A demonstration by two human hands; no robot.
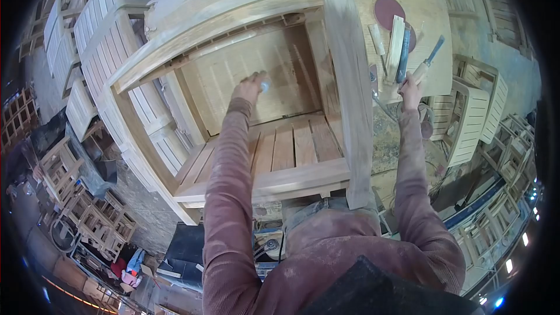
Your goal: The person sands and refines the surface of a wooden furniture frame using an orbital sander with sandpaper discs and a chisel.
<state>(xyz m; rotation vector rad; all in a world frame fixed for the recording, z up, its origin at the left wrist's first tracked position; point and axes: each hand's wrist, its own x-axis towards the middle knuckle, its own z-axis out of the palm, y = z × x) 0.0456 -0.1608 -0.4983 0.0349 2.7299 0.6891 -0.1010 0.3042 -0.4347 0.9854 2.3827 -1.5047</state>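
Observation:
A large wooden frame piece (344, 70) with a slatted shelf (286, 143) rests on the workbench in front of me. My left hand (249, 88) reaches inside it, over the pale inner panel (216, 76); its fingers are blurred, and I cannot make out whether they hold anything. To the right of the frame my right hand (411, 86) is closed around the light handle of a chisel (432, 52), whose blue-grey blade points up and away. Just left of that hand lie a blue tool (403, 57), a pale wood strip (394, 44) and a light-handled tool (377, 39).
Two dark red round discs (389, 13) lie on the bench top (434, 20). Slatted wooden pieces (108, 23) stand at the left, and more slatted furniture (469, 122) is at the right. Several wooden frames (102, 216) are stacked at lower left. A person's hand (38, 173) shows at far left.

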